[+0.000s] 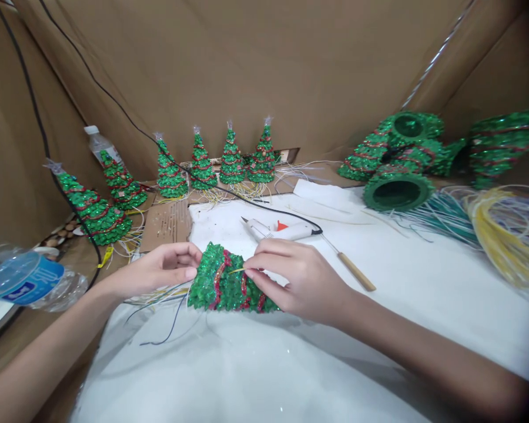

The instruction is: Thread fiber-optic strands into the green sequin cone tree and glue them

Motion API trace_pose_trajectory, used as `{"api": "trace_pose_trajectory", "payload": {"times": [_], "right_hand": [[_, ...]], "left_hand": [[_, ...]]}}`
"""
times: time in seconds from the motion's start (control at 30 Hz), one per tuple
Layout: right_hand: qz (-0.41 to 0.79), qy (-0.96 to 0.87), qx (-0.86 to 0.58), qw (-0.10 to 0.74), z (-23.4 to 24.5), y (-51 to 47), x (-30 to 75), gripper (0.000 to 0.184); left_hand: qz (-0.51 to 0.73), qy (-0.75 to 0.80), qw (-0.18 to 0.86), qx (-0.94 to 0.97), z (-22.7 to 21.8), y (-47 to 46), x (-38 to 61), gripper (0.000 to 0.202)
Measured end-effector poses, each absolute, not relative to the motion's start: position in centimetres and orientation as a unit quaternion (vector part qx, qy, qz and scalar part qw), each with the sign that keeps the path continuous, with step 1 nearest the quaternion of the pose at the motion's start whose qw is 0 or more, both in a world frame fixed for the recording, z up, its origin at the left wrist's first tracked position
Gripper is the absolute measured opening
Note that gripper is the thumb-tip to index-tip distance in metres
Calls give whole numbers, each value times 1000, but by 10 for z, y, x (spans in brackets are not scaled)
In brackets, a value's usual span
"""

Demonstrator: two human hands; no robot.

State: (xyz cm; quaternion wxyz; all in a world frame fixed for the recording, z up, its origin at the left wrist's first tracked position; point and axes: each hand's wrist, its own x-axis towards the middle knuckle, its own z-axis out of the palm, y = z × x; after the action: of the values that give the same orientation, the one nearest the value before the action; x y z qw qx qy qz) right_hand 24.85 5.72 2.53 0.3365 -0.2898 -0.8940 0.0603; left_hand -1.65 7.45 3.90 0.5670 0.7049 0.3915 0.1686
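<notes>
A small green glittery Christmas tree (209,276) with red garland lies on its side on the white work surface. My left hand (167,267) grips its left end, fingers curled and thumb at the edge. My right hand (300,279) is over the tree's right part and covers its narrow end. Between my right thumb and forefinger a thin yellow wire (235,271) is pinched, its end against the tree's side. Thin wires (170,332), blue and white among them, trail from the tree's left end onto the sheet.
A glue gun (286,229) and a wooden-handled tool (356,271) lie behind my right hand. Several finished trees (203,161) stand at the back and left. Hollow trees (399,191) and wire bundles (498,235) are at right, a plastic bottle (30,279) at left. A black cord (127,114) crosses behind.
</notes>
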Motion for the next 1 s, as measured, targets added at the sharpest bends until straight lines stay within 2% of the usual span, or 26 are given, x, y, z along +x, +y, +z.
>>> {"api": "trace_pose_trajectory", "payload": {"times": [0.3, 0.53, 0.63, 0.87, 1.0], "right_hand": [[83, -894, -288, 334, 26, 55, 248, 20], [88, -894, -290, 331, 26, 56, 249, 21], [91, -893, -288, 334, 25, 57, 249, 21], [94, -891, -291, 335, 25, 57, 249, 21], [94, -892, -289, 335, 24, 57, 249, 20]], "left_hand": [[161, 374, 638, 653, 32, 76, -20, 26], [167, 417, 554, 701, 31, 73, -17, 13], [159, 418, 502, 740, 36, 74, -18, 19], [126, 444, 522, 717, 35, 74, -18, 13], [135, 427, 472, 759, 39, 71, -15, 12]]}}
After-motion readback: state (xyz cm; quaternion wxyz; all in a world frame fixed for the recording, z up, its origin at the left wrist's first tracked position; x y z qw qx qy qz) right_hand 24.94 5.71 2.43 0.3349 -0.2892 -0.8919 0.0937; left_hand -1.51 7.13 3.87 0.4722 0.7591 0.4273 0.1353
